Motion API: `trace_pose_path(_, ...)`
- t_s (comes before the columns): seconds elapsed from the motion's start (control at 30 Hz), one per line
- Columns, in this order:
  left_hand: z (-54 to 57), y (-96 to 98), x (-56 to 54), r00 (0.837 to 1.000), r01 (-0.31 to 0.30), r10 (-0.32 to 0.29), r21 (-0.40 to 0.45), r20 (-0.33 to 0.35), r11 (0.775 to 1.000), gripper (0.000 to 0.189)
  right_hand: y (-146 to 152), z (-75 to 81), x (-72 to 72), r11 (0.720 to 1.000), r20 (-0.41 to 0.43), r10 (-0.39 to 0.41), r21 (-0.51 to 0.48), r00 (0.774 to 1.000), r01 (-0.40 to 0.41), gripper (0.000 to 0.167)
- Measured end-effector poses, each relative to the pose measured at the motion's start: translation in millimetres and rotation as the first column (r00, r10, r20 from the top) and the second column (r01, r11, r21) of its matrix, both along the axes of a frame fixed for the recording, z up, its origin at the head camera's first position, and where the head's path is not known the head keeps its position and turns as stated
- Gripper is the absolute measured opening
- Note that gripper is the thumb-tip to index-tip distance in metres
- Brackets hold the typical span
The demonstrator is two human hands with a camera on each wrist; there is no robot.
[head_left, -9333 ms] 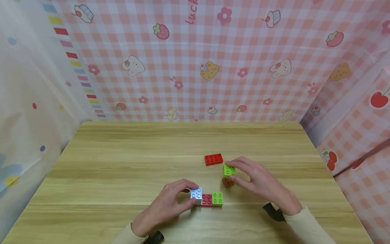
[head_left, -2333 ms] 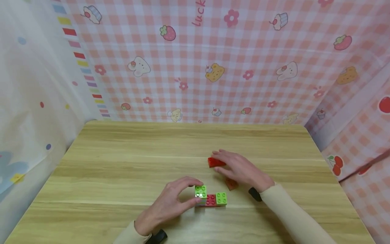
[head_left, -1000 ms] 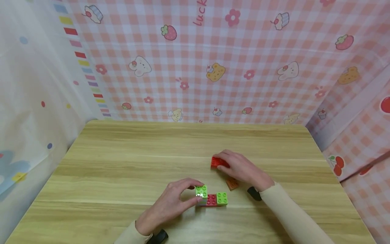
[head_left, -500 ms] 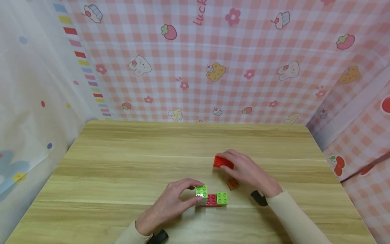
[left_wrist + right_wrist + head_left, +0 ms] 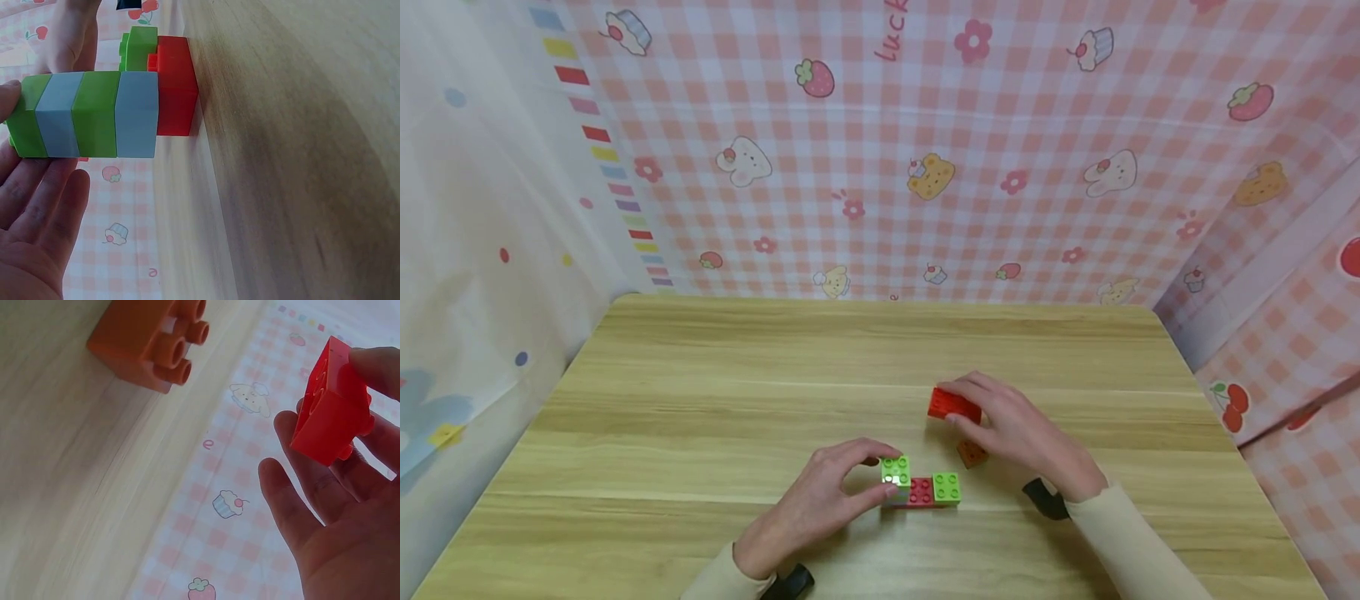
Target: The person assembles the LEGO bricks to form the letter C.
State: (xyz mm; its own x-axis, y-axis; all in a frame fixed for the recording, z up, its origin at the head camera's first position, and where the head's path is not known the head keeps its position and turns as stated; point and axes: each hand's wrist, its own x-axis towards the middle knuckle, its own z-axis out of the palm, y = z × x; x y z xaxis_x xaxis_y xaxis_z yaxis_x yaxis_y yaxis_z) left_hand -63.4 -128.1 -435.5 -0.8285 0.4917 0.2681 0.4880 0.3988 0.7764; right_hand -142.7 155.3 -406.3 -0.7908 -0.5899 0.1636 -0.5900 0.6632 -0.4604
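My left hand point(image 5: 816, 500) pinches the top of a stack of toy building bricks, thumb in front and fingers behind. In the left wrist view the stack alternates green and light blue bricks point(image 5: 136, 115) and stands on one end of a red base brick point(image 5: 178, 94). A green brick point(image 5: 947, 488) sits on the base's other end. My right hand point(image 5: 1026, 437) grips a loose red brick point(image 5: 953, 406) between thumb and fingers. That brick is raised and tilted in the right wrist view, with part of its hollow underside showing. Below it lies an orange-brown brick point(image 5: 972, 454).
The wooden table point(image 5: 737, 367) carries the bricks, all near its front middle. Behind it hangs a pink checked cloth point(image 5: 865, 125), with more cloth at both sides. A dark strap point(image 5: 1045, 500) is worn at each wrist.
A green brick now tops the stack where light blue did. My right hand has taken hold of the loose red brick, lifted and tilted it, and shifted it right. My left hand has lately stayed still.
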Motion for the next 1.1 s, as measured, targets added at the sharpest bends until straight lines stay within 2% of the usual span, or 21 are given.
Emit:
trace_pose_path(0.6,-0.8,0.5,-0.1,1.000,0.003,-0.003,0.017,-0.029,1.000,0.032,0,9.8,20.6,0.996,-0.016,0.046,-0.078,0.999,-0.047,0.043)
trace_pose_path(0.97,-4.6,0.0,-2.5,0.995,0.034,-0.027,0.070,-0.098,0.997,0.031,-1,14.4,34.2,0.986,-0.037,0.096,-0.131,0.995,-0.100,0.042)
trace_pose_path(1.1,-5.0,-0.1,-1.6,0.996,0.019,-0.014,0.065,-0.084,0.998,0.032,-2,14.3,39.4,0.981,-0.024,0.116,-0.155,0.993,-0.118,0.041)
